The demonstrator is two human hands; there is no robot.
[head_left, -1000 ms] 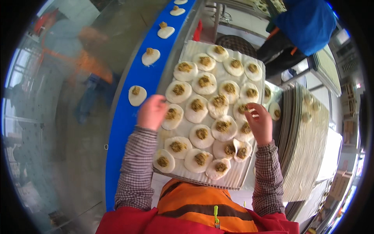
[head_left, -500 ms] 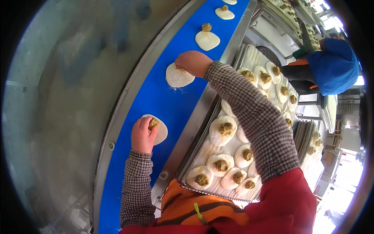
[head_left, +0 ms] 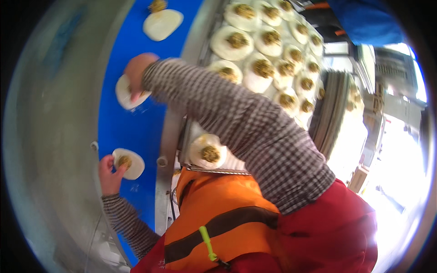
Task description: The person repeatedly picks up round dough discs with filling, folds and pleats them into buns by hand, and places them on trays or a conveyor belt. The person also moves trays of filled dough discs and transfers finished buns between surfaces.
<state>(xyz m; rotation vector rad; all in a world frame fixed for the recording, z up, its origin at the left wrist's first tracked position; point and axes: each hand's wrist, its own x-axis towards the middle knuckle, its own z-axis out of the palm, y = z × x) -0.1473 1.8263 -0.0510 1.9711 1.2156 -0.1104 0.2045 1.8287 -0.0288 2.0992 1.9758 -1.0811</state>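
Note:
A blue conveyor belt (head_left: 141, 129) runs along my left side, with flat white dough rounds on it. On the nearer dough round (head_left: 135, 169) sits a brown ball of filling (head_left: 124, 161); the thumb and fingers of my left hand (head_left: 110, 176) close around it. Farther up the belt, my right hand (head_left: 138, 73) bends down over another dough round (head_left: 123, 94). A bit of brown filling shows beside its thumb. Its other fingers are mostly hidden and blurred. Beyond it lies a third dough round (head_left: 163, 25), with a filling ball (head_left: 157, 5) at its far edge.
Right of the belt's metal edge (head_left: 169, 129), a tray (head_left: 193, 131) holds several dough rounds topped with filling, partly covered by my right arm. Stacked trays (head_left: 332, 113) stand farther right. A person in blue (head_left: 364, 22) is at the far right.
The whole view has shifted, showing more of my apron and the tray's near edge. My left hand stays at its filling ball; my right hand stays over its dough round.

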